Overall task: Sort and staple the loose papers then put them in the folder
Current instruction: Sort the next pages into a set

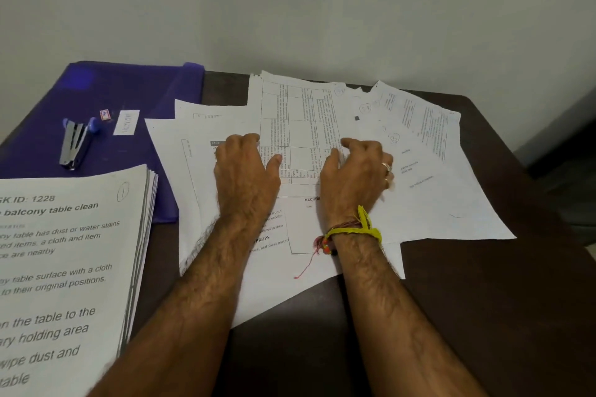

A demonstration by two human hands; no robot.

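Loose printed papers (429,190) lie fanned across the middle of the dark table. My left hand (246,171) and my right hand (354,174) rest palm down on a sheet with a printed table (300,126), fingers bent, one on each side of it. Neither hand has lifted a sheet. A purple folder (129,97) lies flat at the far left. On it sit a blue and silver stapler (75,142), a small staple box (105,114) and a white label (126,122). A squared stack of papers (71,267) lies at the near left, partly over the folder.
The dark brown table (483,300) shows bare wood at the near right. A pale wall stands right behind the table. The table's right edge drops off to a dim floor (567,190).
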